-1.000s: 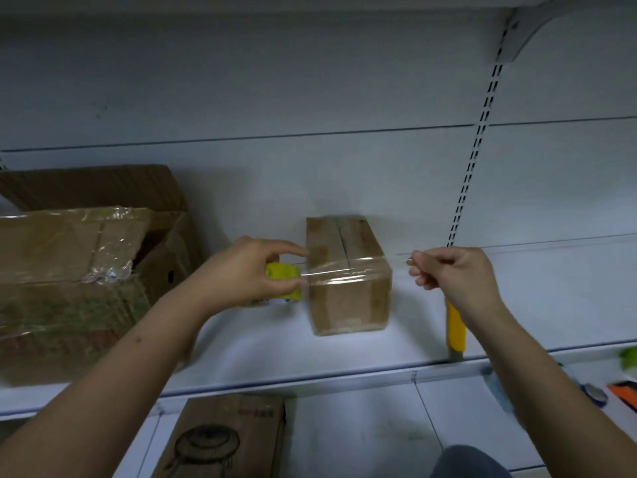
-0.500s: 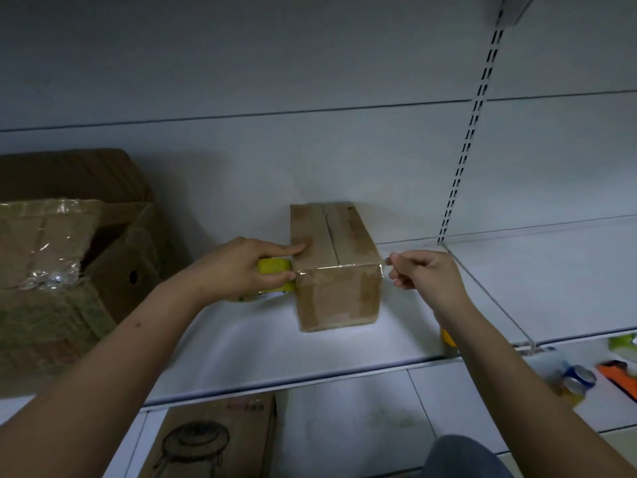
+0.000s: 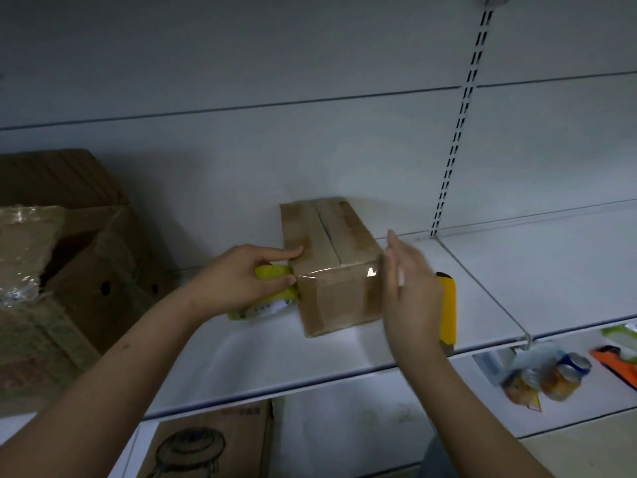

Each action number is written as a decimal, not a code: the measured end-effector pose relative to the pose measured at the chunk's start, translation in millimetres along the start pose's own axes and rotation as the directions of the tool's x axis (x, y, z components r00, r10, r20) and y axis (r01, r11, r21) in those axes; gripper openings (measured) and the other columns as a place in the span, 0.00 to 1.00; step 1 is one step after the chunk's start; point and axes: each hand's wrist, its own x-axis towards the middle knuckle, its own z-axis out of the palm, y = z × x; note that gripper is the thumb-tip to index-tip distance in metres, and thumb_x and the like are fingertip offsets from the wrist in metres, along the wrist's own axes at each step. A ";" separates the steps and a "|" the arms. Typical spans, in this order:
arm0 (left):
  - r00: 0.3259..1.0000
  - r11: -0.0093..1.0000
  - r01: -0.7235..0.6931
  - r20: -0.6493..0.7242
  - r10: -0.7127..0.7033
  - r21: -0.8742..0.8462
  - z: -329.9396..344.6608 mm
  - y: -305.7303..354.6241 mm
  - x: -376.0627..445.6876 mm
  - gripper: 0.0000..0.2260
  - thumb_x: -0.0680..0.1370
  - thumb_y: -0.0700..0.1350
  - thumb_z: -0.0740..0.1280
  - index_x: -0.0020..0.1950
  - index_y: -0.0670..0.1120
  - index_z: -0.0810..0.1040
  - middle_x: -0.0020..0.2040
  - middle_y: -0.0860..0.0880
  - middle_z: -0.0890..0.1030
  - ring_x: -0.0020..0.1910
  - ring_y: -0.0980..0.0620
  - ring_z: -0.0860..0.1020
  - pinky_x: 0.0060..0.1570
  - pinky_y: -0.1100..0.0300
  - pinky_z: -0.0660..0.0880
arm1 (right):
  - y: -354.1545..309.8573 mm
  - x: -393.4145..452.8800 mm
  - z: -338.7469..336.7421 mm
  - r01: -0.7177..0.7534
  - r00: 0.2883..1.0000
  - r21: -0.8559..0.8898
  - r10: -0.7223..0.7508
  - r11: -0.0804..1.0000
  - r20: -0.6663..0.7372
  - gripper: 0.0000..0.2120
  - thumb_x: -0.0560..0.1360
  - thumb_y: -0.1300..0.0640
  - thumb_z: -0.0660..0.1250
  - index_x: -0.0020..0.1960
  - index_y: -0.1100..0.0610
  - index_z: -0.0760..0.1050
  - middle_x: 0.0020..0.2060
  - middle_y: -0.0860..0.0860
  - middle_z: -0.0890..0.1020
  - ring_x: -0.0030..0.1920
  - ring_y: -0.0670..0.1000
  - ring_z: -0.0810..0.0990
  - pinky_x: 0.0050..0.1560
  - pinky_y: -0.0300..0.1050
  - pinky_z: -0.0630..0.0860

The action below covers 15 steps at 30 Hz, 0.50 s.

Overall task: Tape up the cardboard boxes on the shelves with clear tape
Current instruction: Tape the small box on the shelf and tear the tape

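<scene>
A small brown cardboard box [image 3: 331, 257] stands on the white shelf [image 3: 241, 357], flaps closed with a seam down its top. A strip of clear tape [image 3: 336, 270] lies across its front top edge. My left hand [image 3: 238, 281] grips a yellow tape roll [image 3: 272, 272] at the box's left side, the index finger touching the box top. My right hand [image 3: 410, 291] is flat, fingers straight, against the box's right side, and is blurred.
A large open cardboard box [image 3: 69, 270] with crumpled plastic sits at the left. A yellow utility knife [image 3: 448, 305] lies right of the small box. Cans [image 3: 551, 374] and an orange tool [image 3: 617, 360] sit on the lower shelf at right; a printed carton [image 3: 206, 443] lies below.
The stretched tape came down onto the box's front top edge. My right hand let go of the tape end and flattened against the box's right side.
</scene>
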 end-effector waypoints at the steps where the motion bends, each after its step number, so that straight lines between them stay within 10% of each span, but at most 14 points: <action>1: 1.000 0.999 0.000 -0.011 0.000 -0.052 6.4 5.1 1.0 0.22 0.77 0.52 0.71 0.71 0.61 0.75 0.61 0.59 0.81 0.58 0.63 0.78 0.65 0.61 0.73 | 1.1 -7.6 10.3 0.033 0.998 -0.025 -0.031 0.999 0.053 0.20 0.85 0.53 0.55 0.74 0.57 0.68 0.72 0.50 0.72 0.71 0.45 0.69 0.71 0.32 0.60; 6: 0.995 0.989 -0.009 -0.095 -0.005 -0.145 26.1 21.7 4.9 0.20 0.77 0.52 0.73 0.68 0.58 0.77 0.61 0.59 0.82 0.59 0.64 0.78 0.66 0.62 0.72 | 14.8 -13.7 27.3 0.090 0.991 -0.029 -0.087 0.996 0.097 0.26 0.85 0.57 0.49 0.81 0.60 0.48 0.81 0.49 0.45 0.80 0.47 0.47 0.78 0.39 0.48; 11: 0.992 0.982 -0.101 -0.098 0.086 -0.162 52.6 49.1 4.8 0.23 0.80 0.53 0.68 0.74 0.51 0.72 0.70 0.56 0.76 0.65 0.66 0.72 0.65 0.74 0.65 | 7.8 2.8 15.3 0.101 0.993 -0.372 -0.073 0.923 0.089 0.31 0.83 0.42 0.40 0.80 0.59 0.54 0.80 0.55 0.51 0.80 0.53 0.46 0.79 0.59 0.46; 15: 0.990 0.961 -0.098 -0.121 0.068 -0.259 65.5 57.3 3.6 0.24 0.80 0.54 0.66 0.76 0.52 0.69 0.73 0.55 0.73 0.68 0.61 0.72 0.70 0.64 0.67 | 19.0 13.0 17.8 0.243 0.967 -0.190 -0.222 0.951 0.125 0.27 0.84 0.46 0.44 0.72 0.59 0.71 0.74 0.54 0.68 0.78 0.55 0.59 0.75 0.65 0.54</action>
